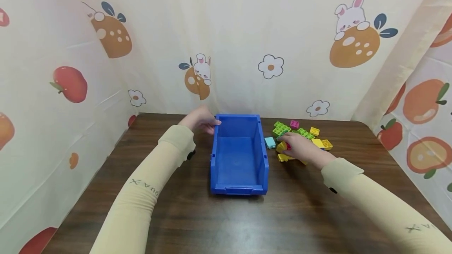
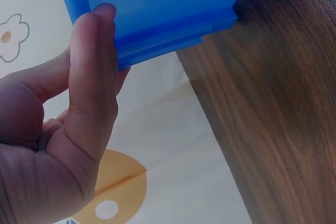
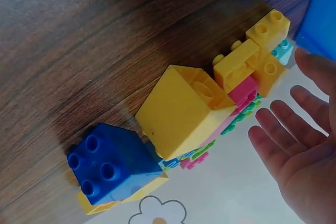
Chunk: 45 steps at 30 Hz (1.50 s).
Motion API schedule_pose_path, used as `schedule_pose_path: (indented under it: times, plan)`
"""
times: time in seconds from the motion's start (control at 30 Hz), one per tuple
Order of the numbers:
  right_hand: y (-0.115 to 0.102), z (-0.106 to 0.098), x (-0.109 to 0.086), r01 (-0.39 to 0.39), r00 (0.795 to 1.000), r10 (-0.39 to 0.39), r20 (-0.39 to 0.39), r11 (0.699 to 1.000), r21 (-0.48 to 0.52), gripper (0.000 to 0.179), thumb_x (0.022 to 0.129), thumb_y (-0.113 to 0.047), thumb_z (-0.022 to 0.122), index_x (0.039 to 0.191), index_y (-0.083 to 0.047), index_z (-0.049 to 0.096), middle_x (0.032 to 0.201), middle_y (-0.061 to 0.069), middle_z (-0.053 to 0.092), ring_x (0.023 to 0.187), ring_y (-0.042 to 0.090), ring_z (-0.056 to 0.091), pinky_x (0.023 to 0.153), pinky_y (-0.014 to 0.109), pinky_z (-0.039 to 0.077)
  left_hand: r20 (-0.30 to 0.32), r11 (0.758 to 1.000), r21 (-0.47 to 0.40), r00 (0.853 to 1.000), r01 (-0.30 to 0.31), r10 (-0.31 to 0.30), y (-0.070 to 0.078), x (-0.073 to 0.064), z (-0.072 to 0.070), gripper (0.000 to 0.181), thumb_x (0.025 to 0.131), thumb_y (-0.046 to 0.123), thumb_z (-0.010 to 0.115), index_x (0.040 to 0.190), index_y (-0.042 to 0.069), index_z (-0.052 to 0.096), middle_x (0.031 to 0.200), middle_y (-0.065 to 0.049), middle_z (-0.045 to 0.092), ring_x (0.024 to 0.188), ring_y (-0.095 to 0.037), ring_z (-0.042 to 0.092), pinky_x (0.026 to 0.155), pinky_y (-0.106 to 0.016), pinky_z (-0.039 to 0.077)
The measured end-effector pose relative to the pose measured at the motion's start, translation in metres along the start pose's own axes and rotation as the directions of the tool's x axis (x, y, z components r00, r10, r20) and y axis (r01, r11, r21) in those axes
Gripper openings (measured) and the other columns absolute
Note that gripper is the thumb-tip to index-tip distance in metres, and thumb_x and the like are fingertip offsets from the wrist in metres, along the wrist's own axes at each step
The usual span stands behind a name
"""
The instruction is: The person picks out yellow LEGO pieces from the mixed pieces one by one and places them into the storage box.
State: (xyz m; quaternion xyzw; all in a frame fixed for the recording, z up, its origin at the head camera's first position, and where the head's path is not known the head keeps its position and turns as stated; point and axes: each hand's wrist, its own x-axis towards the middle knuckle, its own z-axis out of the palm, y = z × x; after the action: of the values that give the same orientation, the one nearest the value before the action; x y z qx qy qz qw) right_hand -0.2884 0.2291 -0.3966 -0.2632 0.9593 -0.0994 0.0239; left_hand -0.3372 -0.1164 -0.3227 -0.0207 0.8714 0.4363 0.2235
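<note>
A blue plastic bin [image 1: 237,162] stands on the table with nothing inside it. My left hand [image 1: 203,120] grips the bin's left wall near the back corner; in the left wrist view its fingers [image 2: 93,61] lie against the blue plastic. Over a pile of toy building bricks to the right of the bin is my right hand [image 1: 299,146], its fingers relaxed and holding nothing. In the right wrist view a big yellow brick [image 3: 181,111], a blue brick [image 3: 118,161] and smaller yellow bricks [image 3: 236,65] lie beside the fingers.
Green bricks [image 1: 281,128], a magenta brick [image 1: 294,124] and a light blue brick [image 1: 270,142] belong to the pile. The brown wooden table [image 1: 169,214] meets a printed curtain [image 1: 233,85] at its back edge; more curtain hangs at both sides.
</note>
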Motion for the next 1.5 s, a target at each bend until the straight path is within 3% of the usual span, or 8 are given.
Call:
schedule_pose_path:
  times: [0.27,0.57,0.9,1.5]
  plan:
    - [0.002,0.005,0.008,-0.023,0.999,0.023,0.049,1.0,0.001,0.034,0.082,-0.014,0.073,0.114,-0.004,0.066,0.111,0.015,0.065,0.101,0.032,0.062,0.089,0.048,0.053,0.0,0.999,-0.031,1.0,0.01,-0.01,-0.001,0.001,0.001,0.023,0.088,0.015,0.066,0.093,-0.007,0.065,0.071,-0.014,0.064,0.056,-0.02,0.067,0.083,-0.041,0.056]
    - [0.0,0.008,0.012,-0.013,0.999,0.015,0.031,0.999,-0.052,0.029,0.081,-0.011,0.074,0.109,-0.004,0.068,0.104,0.012,0.065,0.094,0.028,0.064,0.087,0.047,0.054,-0.024,1.0,-0.015,1.0,0.018,-0.018,0.001,-0.001,0.001,0.02,0.087,0.016,0.067,0.092,-0.003,0.066,0.075,-0.015,0.065,0.059,-0.022,0.068,0.075,-0.036,0.058]
    - [-0.003,0.009,0.012,-0.026,0.999,0.027,0.023,0.998,-0.053,0.026,0.081,-0.01,0.073,0.106,-0.005,0.07,0.104,0.013,0.067,0.095,0.029,0.064,0.087,0.048,0.054,-0.031,1.0,0.01,1.0,0.0,0.0,0.001,0.0,0.003,0.025,0.087,0.016,0.067,0.097,-0.007,0.066,0.073,-0.015,0.065,0.057,-0.02,0.067,0.07,-0.034,0.059]
    - [-0.006,0.006,0.017,-0.017,0.999,0.017,0.04,1.0,-0.002,0.026,0.083,-0.008,0.072,0.107,-0.002,0.069,0.1,0.012,0.067,0.089,0.026,0.065,0.082,0.044,0.057,-0.03,0.999,0.034,1.0,0.002,-0.001,0.001,0.001,0.004,0.024,0.09,0.015,0.064,0.09,-0.009,0.066,0.065,-0.013,0.062,0.051,-0.017,0.064,0.083,-0.043,0.055]
